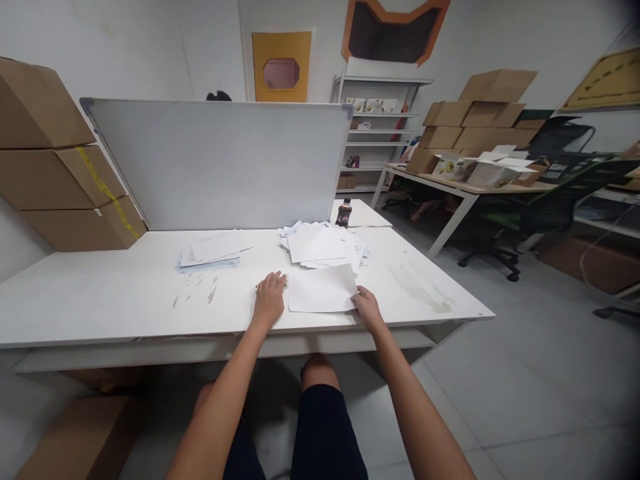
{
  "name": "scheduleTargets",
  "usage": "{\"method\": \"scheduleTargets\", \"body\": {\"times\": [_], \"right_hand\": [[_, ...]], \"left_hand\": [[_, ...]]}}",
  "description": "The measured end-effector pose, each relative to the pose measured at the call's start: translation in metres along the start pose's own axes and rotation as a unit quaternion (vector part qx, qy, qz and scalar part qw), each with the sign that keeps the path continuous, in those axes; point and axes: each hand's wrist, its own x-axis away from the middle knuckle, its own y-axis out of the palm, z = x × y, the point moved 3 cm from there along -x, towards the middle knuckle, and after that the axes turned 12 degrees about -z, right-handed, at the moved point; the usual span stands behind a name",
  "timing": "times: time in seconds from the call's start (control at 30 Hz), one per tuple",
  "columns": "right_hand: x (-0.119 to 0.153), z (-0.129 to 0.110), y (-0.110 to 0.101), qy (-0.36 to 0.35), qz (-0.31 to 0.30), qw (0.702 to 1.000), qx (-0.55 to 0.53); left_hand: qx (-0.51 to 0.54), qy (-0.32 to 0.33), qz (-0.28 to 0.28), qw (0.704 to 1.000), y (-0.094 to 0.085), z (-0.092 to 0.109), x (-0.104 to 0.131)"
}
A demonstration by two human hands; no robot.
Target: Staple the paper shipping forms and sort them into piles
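Papers (327, 245) lie on the table (125, 287), before the bottle (344, 213).

Tabletop (125, 293): smooth white, faintly glossy, stained right. Loose sheets (320, 244): matt white paper. Boxes (65, 177), left: matt brown cardboard. Bottle (344, 213): glossy, dark.

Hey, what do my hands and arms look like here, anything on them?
Your left hand and right hand are both bare, with no gloves. No sleeve, watch or bracelet shows on the left forearm or right forearm. A ring would be too small to tell.
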Motion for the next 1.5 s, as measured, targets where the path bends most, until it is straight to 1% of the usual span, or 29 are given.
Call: {"method": "scheduleTargets", "body": {"times": [0.1, 0.27, 0.33, 0.47, 0.57, 0.7, 0.87, 0.93, 0.97, 1.03, 1.1, 1.13, 1.2, 1.27, 1.37, 1.43, 1.5], "right_hand": [[-0.002, 0.001, 0.0, -0.004, 0.005, 1.0, 0.013], [-0.003, -0.003, 0.002, -0.024, 0.012, 0.989, 0.146], [-0.001, -0.005, 0.005, -0.033, 0.014, 0.983, 0.18], [0.003, -0.007, 0.008, -0.05, 0.018, 0.975, 0.216], [0.005, -0.005, 0.008, -0.051, 0.013, 0.973, 0.223], [0.005, -0.005, 0.007, -0.041, 0.025, 0.969, 0.241], [0.005, -0.013, 0.019, -0.016, 0.048, 0.959, 0.28], [0.007, -0.011, 0.023, -0.027, 0.043, 0.964, 0.262], [0.008, -0.009, 0.024, -0.036, 0.041, 0.97, 0.236], [0.008, -0.004, 0.022, -0.06, 0.045, 0.987, 0.143], [0.005, -0.004, 0.018, -0.083, 0.064, 0.994, 0.031], [0.001, -0.009, 0.016, -0.095, 0.073, 0.993, -0.008], [-0.014, -0.03, 0.012, -0.114, 0.086, 0.989, -0.027], [-0.039, -0.059, 0.008, -0.117, 0.092, 0.989, 0.008], [-0.082, -0.095, -0.005, -0.08, 0.113, 0.987, 0.08], [-0.103, -0.104, -0.015, -0.049, 0.142, 0.978, 0.145], [-0.115, -0.104, -0.017, -0.027, 0.171, 0.967, 0.186]], "left_hand": [[0.004, 0.009, -0.018, 1.0, -0.001, 0.002, 0.0], [0.014, 0.032, -0.027, 0.999, 0.006, 0.0, -0.005], [0.014, 0.043, -0.037, 0.998, 0.01, -0.001, -0.008], [0.015, 0.058, -0.068, 0.996, 0.015, -0.004, -0.012], [0.026, 0.069, -0.083, 0.994, 0.016, -0.007, -0.016], [0.04, 0.07, -0.076, 0.994, 0.017, -0.007, -0.024], [0.038, 0.073, -0.068, 0.994, 0.012, 0.0, -0.026], [0.042, 0.068, -0.049, 0.996, 0.009, 0.0, -0.023], [0.043, 0.065, -0.037, 0.996, 0.007, 0.0, -0.021], [0.048, 0.063, -0.011, 0.997, 0.005, -0.002, -0.018], [0.055, 0.058, 0.011, 0.997, 0.004, -0.004, -0.016], [0.058, 0.054, 0.018, 0.997, 0.003, -0.005, -0.016], [0.057, 0.038, 0.021, 0.997, 0.002, -0.005, -0.016], [0.045, 0.009, 0.015, 0.999, 0.001, -0.005, -0.017], [0.02, -0.035, 0.005, 0.999, -0.002, -0.003, -0.017], [0.012, -0.045, -0.002, 0.999, -0.003, -0.001, -0.016], [0.007, -0.044, -0.01, 0.999, -0.003, 0.001, -0.014]]}}
